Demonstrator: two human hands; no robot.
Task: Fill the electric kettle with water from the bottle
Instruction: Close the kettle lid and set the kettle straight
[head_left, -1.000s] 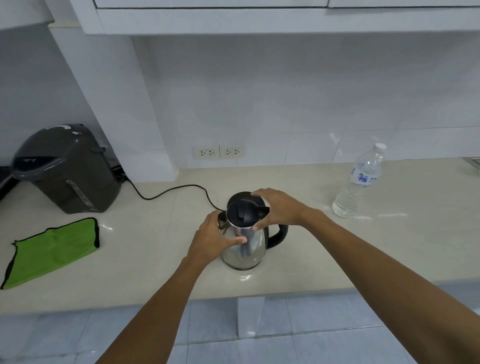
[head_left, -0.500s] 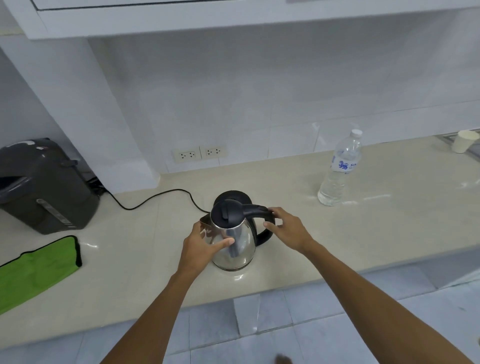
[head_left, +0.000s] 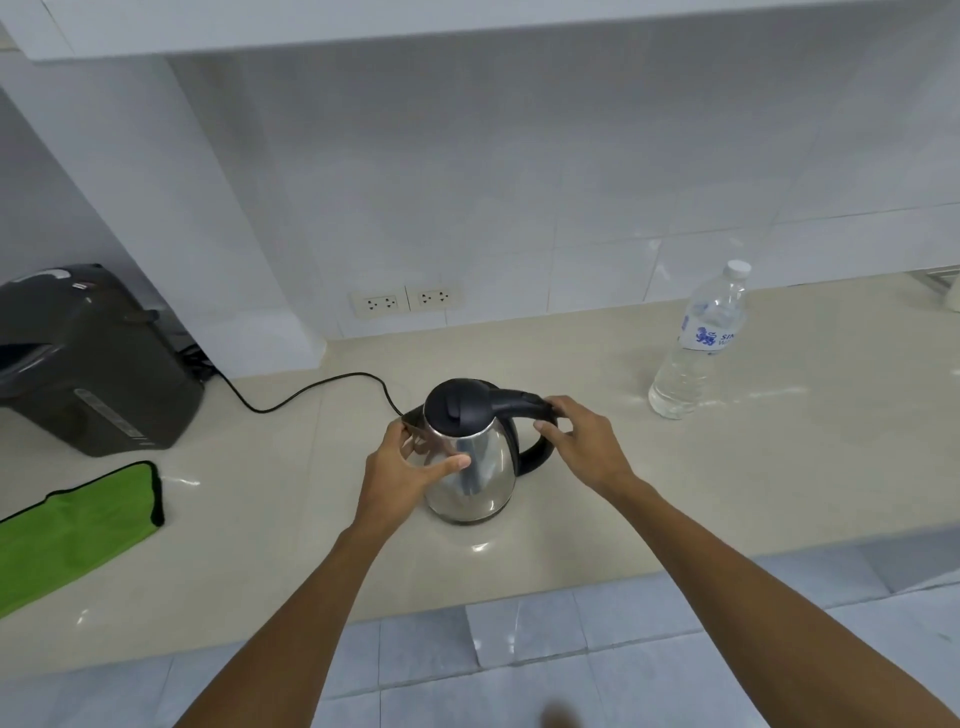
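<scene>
A steel electric kettle (head_left: 483, 475) with a black lid and handle stands upright near the counter's front edge, lid closed. My left hand (head_left: 402, 467) wraps the kettle's left side by the spout, thumb across the steel body. My right hand (head_left: 584, 447) grips the black handle on the kettle's right. A clear plastic water bottle (head_left: 698, 353) with a white cap and a blue label stands upright on the counter to the right, well apart from both hands.
A dark grey hot-water dispenser (head_left: 88, 364) sits at the left, its black cord (head_left: 311, 392) running behind the kettle. A green cloth (head_left: 72, 530) lies at the front left. Wall sockets (head_left: 405, 300) sit behind. The beige counter (head_left: 727, 478) ends at a front edge above a tiled floor.
My right hand left the kettle's lid and took the black handle. My left hand stayed on the body. The view shifted, so the bottle now appears further right.
</scene>
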